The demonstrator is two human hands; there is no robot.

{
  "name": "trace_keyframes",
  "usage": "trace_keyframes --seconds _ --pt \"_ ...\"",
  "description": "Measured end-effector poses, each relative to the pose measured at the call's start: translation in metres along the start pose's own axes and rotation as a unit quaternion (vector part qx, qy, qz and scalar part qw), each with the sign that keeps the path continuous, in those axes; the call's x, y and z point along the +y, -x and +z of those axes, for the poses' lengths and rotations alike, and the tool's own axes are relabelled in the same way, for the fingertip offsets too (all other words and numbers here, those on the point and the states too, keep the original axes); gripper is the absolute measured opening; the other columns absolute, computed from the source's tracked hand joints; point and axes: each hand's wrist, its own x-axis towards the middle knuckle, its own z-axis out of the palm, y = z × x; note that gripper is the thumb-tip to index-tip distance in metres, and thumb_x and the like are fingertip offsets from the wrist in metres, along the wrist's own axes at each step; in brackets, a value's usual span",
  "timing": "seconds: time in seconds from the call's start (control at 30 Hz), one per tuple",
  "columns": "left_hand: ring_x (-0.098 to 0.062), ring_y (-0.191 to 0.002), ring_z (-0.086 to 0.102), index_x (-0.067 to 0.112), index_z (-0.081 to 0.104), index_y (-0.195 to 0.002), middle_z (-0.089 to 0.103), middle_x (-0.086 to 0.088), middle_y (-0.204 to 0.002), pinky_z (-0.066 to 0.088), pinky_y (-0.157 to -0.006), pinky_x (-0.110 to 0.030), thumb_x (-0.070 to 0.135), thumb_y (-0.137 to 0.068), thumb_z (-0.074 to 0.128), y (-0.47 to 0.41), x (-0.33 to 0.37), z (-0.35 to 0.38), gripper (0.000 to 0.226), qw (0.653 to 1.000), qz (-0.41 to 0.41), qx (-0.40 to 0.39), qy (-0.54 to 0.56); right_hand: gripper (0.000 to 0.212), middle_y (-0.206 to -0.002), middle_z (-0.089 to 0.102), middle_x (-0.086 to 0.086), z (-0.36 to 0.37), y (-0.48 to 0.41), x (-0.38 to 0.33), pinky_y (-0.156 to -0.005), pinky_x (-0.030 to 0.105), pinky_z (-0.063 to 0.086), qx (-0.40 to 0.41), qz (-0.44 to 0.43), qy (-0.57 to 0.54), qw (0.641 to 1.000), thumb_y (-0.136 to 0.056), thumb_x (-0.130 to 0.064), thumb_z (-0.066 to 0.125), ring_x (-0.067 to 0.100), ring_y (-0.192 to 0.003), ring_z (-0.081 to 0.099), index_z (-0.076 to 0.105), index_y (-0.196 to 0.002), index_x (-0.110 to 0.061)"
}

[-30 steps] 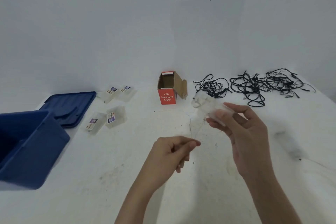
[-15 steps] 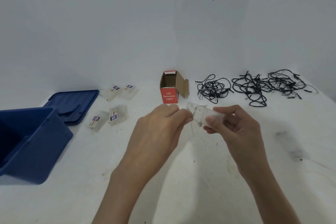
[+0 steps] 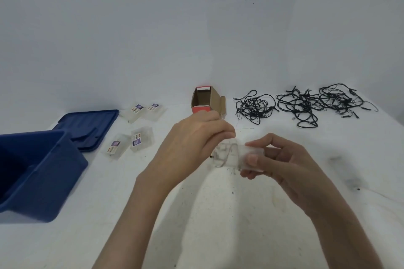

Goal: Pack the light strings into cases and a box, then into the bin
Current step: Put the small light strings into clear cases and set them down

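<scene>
Clear case point(image 3: 235, 156), wire point(image 3: 228, 152) inside, pinched by right hand point(image 3: 284, 166); left hand point(image 3: 192, 144) pinches its end.

We look down on a white table point(image 3: 218, 225) backed by a plain wall point(image 3: 196, 28). Above its middle our right hand point(image 3: 284, 164) holds a small clear case point(image 3: 231, 155), and the curled fingers of our left hand point(image 3: 192, 144) touch its other end. Together they block the straight way to the open cardboard box point(image 3: 206, 99) just behind. Open surface runs along the front edge and to the right of our hands. At far left a blue bin point(image 3: 39, 172) stands, its lid point(image 3: 87, 122) flat behind it. Four clear cases point(image 3: 141, 138) lie in two pairs between lid and box, with narrow gaps. Along the back right, black light strings point(image 3: 299, 105) sprawl in three tangles.
</scene>
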Motion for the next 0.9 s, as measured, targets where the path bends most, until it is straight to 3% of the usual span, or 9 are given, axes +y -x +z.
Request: trace_keyframes --seconds 0.1,0.23,0.4,0.53,0.7,0.9 --pt "0.001 -0.072 0.055 0.021 0.073 -0.084 0.064 0.013 -0.077 0.039 -0.063 -0.01 0.02 -0.089 0.059 -0.001 -0.001 -0.002 0.015 0.976 -0.083 -0.056 0.191 0.031 -0.07 0.068 0.021 -0.005 0.0 0.001 -0.057 0.026 0.052 -0.062 0.022 -0.063 0.996 -0.058 -0.017 0.083 0.03 -0.061 0.065 0.069 -0.082 -0.007" --pt "-0.003 -0.066 0.061 0.021 0.072 -0.079 0.071 0.006 -0.074 0.049 -0.062 -0.016 -0.012 -0.082 0.054 0.003 0.002 0.004 0.038 0.909 -0.187 -0.071 0.366 0.043 -0.074 0.067 0.017 -0.004 -0.005 0.007 -0.055 0.025 0.053 -0.066 0.039 -0.167 0.983 -0.043 -0.025 0.092 0.026 -0.058 0.064 0.07 -0.077 -0.009" --pt "-0.005 -0.052 0.056 0.0 0.072 -0.08 0.062 0.006 -0.055 0.049 -0.057 -0.016 -0.006 -0.086 0.054 0.012 0.018 0.025 0.019 0.856 -0.282 0.006 0.434 0.05 -0.078 0.069 0.016 0.008 -0.015 0.017 -0.055 0.021 0.054 0.011 0.053 -0.264 0.963 -0.044 -0.02 0.089 0.02 -0.059 0.067 0.069 -0.086 -0.002" --pt "-0.005 -0.055 0.058 0.004 0.073 -0.079 0.066 0.003 -0.06 0.053 -0.057 -0.019 0.0 -0.088 0.054 0.015 0.021 0.033 0.022 0.836 -0.329 0.027 0.439 0.034 -0.074 0.07 0.013 0.017 -0.017 0.019 -0.054 0.021 0.054 0.081 0.03 -0.217 0.972 -0.061 -0.015 0.07 0.02 -0.059 0.067 0.06 -0.091 -0.001" --pt "-0.005 -0.057 0.06 0.002 0.073 -0.086 0.07 -0.003 -0.071 0.052 -0.057 -0.018 0.008 -0.089 0.058 0.017 0.021 0.035 0.017 0.808 -0.362 0.028 0.464 0.022 -0.073 0.072 0.011 0.022 -0.016 0.02 -0.058 0.022 0.053 0.13 -0.043 -0.122 0.983 -0.069 -0.009 0.065 0.021 -0.06 0.066 0.06 -0.09 -0.004" --pt "-0.014 -0.075 0.066 0.0 0.07 -0.103 0.072 -0.016 -0.092 0.056 -0.073 -0.023 -0.001 -0.088 0.054 0.018 0.022 0.038 0.022 0.707 -0.395 0.061 0.583 0.014 -0.08 0.074 0.007 0.023 -0.017 0.023 -0.061 0.021 0.052 0.17 -0.107 -0.009 0.98 -0.079 -0.005 0.067 0.018 -0.069 0.068 0.06 -0.088 -0.012"
